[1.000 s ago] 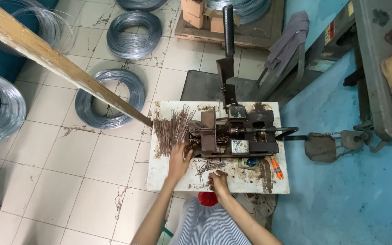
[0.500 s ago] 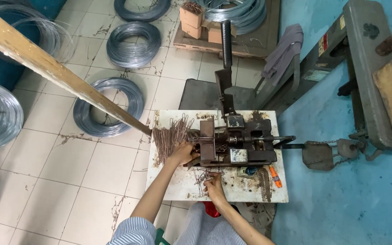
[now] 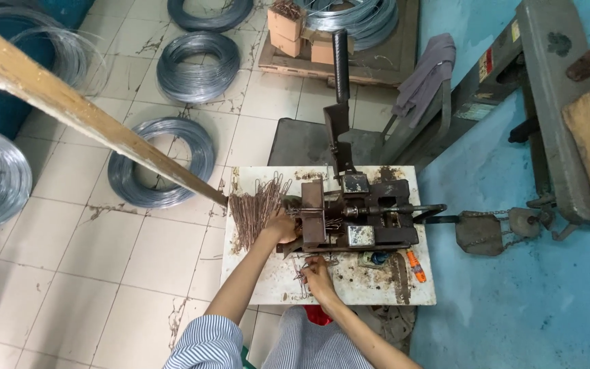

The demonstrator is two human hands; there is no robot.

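My left hand (image 3: 282, 227) rests at the left end of a rusty metal wire-bending machine (image 3: 349, 217), fingers closed on thin wire pieces beside a pile of cut brown wires (image 3: 253, 208). Nearer to me, my right hand (image 3: 316, 272) pinches a few bent wire pieces (image 3: 302, 265) lying on the dirty white table (image 3: 268, 280). A tall black lever handle (image 3: 341, 75) rises from the machine's far side.
Several coils of grey wire (image 3: 162, 171) lie on the tiled floor at left. A long wooden beam (image 3: 83, 116) slants down to the table's left corner. An orange-handled tool (image 3: 414, 266) lies on the table. A blue-grey machine (image 3: 554, 116) stands at right.
The view has shifted closer and downward. My left hand has moved from the wire pile up to the machine's left end. My right hand stays over the bent pieces.
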